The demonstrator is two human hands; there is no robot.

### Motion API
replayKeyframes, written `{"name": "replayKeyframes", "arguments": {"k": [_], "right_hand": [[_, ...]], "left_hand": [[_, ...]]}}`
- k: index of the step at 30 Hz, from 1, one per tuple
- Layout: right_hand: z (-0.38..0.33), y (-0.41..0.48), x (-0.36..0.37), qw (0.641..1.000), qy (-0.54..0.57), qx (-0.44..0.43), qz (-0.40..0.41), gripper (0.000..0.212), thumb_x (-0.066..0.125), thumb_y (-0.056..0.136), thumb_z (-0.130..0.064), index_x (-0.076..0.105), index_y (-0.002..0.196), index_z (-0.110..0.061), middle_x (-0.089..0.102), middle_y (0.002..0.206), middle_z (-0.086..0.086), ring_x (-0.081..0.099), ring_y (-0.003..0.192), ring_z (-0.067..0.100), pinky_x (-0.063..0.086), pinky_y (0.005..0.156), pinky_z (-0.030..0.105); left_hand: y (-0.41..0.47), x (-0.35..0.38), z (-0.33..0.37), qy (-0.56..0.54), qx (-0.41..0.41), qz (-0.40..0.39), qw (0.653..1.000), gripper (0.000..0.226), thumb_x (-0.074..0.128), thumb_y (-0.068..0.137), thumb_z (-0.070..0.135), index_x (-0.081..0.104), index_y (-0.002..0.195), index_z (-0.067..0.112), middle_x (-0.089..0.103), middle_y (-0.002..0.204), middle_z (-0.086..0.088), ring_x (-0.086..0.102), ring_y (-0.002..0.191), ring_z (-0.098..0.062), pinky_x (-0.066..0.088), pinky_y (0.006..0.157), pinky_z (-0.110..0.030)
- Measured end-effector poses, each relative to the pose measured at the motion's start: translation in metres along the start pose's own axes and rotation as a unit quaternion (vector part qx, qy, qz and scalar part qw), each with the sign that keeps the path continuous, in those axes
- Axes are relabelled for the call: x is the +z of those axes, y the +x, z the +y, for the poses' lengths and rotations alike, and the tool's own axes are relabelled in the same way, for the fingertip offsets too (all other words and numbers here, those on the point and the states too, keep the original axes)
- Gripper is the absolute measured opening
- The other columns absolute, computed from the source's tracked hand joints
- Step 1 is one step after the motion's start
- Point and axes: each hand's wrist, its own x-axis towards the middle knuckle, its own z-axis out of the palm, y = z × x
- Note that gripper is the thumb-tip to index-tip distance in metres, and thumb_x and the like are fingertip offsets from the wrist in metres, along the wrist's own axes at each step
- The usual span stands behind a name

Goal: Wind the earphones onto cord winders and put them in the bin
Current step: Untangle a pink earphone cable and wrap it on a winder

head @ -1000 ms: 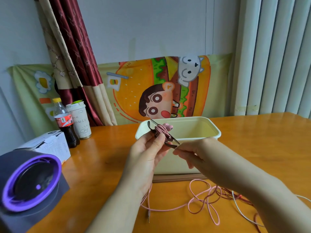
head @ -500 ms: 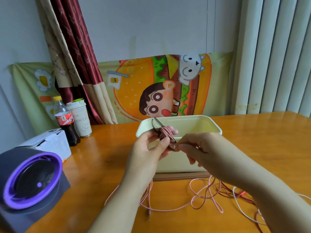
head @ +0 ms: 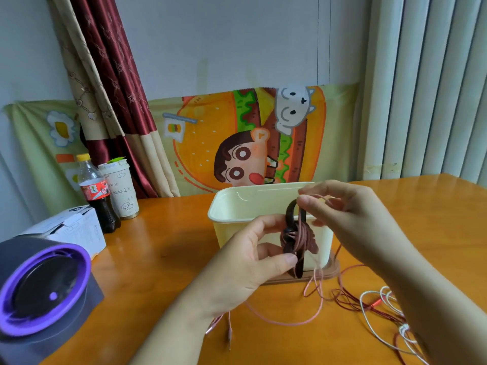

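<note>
My left hand (head: 247,262) grips a dark brown cord winder (head: 292,219), held upright in front of the cream bin (head: 237,206). Pink earphone cord (head: 303,239) is bunched in several turns around the winder's middle. My right hand (head: 350,214) pinches a loop of that pink cord just above the winder's top. The rest of the pink cord (head: 313,293) hangs down and trails in loose loops on the table.
Red earphones (head: 350,301) and white earphones (head: 374,301) lie tangled on the wooden table (head: 158,259) at the right. At the left stand a purple-ringed device (head: 39,288), a white box (head: 68,230), a cola bottle (head: 96,193) and a paper cup (head: 121,191).
The winder has turned from tilted to upright. My right hand rose from below the winder to above its top, drawing pink cord with it. More cord sits on the winder.
</note>
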Motion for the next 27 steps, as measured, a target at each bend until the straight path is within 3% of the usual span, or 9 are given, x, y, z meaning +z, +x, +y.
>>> {"name": "replayKeyframes", "arguments": {"k": [4, 7, 11, 15, 18, 21, 24, 27], "right_hand": [[0.000, 0.001, 0.001, 0.992, 0.118, 0.018, -0.034, 0.036, 0.065, 0.070, -0.043, 0.072, 0.083, -0.010, 0.073, 0.088, 0.008, 0.070, 0.083, 0.017, 0.059, 0.073, 0.028], [0.001, 0.001, -0.002, 0.982, 0.182, 0.025, -0.049, 0.036, 0.070, 0.065, -0.042, 0.073, 0.075, -0.008, 0.073, 0.087, 0.011, 0.071, 0.086, 0.024, 0.059, 0.078, 0.033], [0.001, 0.001, -0.002, 0.954, 0.283, 0.051, -0.082, 0.021, 0.074, 0.063, -0.033, 0.074, 0.069, -0.013, 0.071, 0.082, 0.016, 0.068, 0.076, 0.025, 0.057, 0.069, 0.024], [0.008, 0.003, -0.005, 0.927, 0.349, 0.072, -0.113, 0.020, 0.077, 0.064, -0.031, 0.072, 0.069, -0.011, 0.070, 0.078, 0.018, 0.069, 0.071, 0.023, 0.056, 0.065, 0.023], [0.015, 0.003, -0.010, 0.881, 0.419, 0.124, -0.183, 0.027, 0.083, 0.064, -0.027, 0.072, 0.074, -0.005, 0.071, 0.082, 0.022, 0.072, 0.075, 0.028, 0.057, 0.066, 0.026], [0.025, 0.005, -0.011, 0.864, 0.426, 0.159, -0.215, 0.040, 0.089, 0.057, -0.033, 0.071, 0.077, -0.003, 0.068, 0.083, 0.021, 0.069, 0.072, 0.023, 0.057, 0.066, 0.024], [0.026, 0.006, -0.008, 0.871, 0.405, 0.171, -0.217, 0.049, 0.091, 0.053, -0.036, 0.069, 0.079, -0.001, 0.063, 0.079, 0.019, 0.063, 0.073, 0.025, 0.056, 0.067, 0.026], [0.024, 0.005, -0.004, 0.879, 0.389, 0.169, -0.216, 0.047, 0.090, 0.054, -0.035, 0.071, 0.079, 0.000, 0.065, 0.073, 0.015, 0.062, 0.067, 0.027, 0.054, 0.059, 0.033]], "left_hand": [[-0.001, -0.008, 0.003, 0.026, -0.005, -0.012, 1.000, 0.051, 0.066, 0.081, 0.010, 0.053, 0.128, 0.024, 0.066, 0.123, 0.001, 0.065, 0.108, -0.023, 0.054, 0.092, -0.034], [-0.003, -0.015, 0.009, 0.052, -0.009, -0.011, 0.999, 0.052, 0.067, 0.079, 0.012, 0.054, 0.126, 0.030, 0.066, 0.122, 0.002, 0.065, 0.109, -0.027, 0.052, 0.098, -0.039], [-0.007, -0.022, 0.016, 0.066, -0.009, -0.011, 0.998, 0.051, 0.066, 0.086, 0.003, 0.055, 0.128, 0.030, 0.065, 0.123, 0.000, 0.066, 0.109, -0.026, 0.051, 0.099, -0.038], [-0.009, -0.021, 0.021, 0.082, -0.006, 0.001, 0.997, 0.053, 0.058, 0.090, -0.009, 0.057, 0.122, 0.033, 0.068, 0.114, 0.011, 0.068, 0.104, -0.015, 0.053, 0.088, -0.026], [-0.008, -0.019, 0.021, 0.129, -0.012, 0.006, 0.992, 0.057, 0.065, 0.088, -0.003, 0.058, 0.121, 0.043, 0.070, 0.110, 0.014, 0.069, 0.101, -0.014, 0.052, 0.093, -0.030], [-0.009, -0.015, 0.025, 0.160, -0.019, -0.007, 0.987, 0.055, 0.067, 0.088, 0.001, 0.059, 0.123, 0.042, 0.073, 0.108, 0.008, 0.069, 0.101, -0.010, 0.052, 0.094, -0.029], [-0.009, -0.009, 0.026, 0.169, -0.003, 0.004, 0.986, 0.057, 0.067, 0.087, 0.000, 0.062, 0.113, 0.050, 0.069, 0.112, 0.012, 0.068, 0.100, -0.006, 0.053, 0.092, -0.026], [-0.007, -0.003, 0.024, 0.147, 0.004, -0.008, 0.989, 0.057, 0.067, 0.087, -0.002, 0.064, 0.109, 0.050, 0.068, 0.115, 0.013, 0.067, 0.103, -0.008, 0.053, 0.094, -0.030]]}}
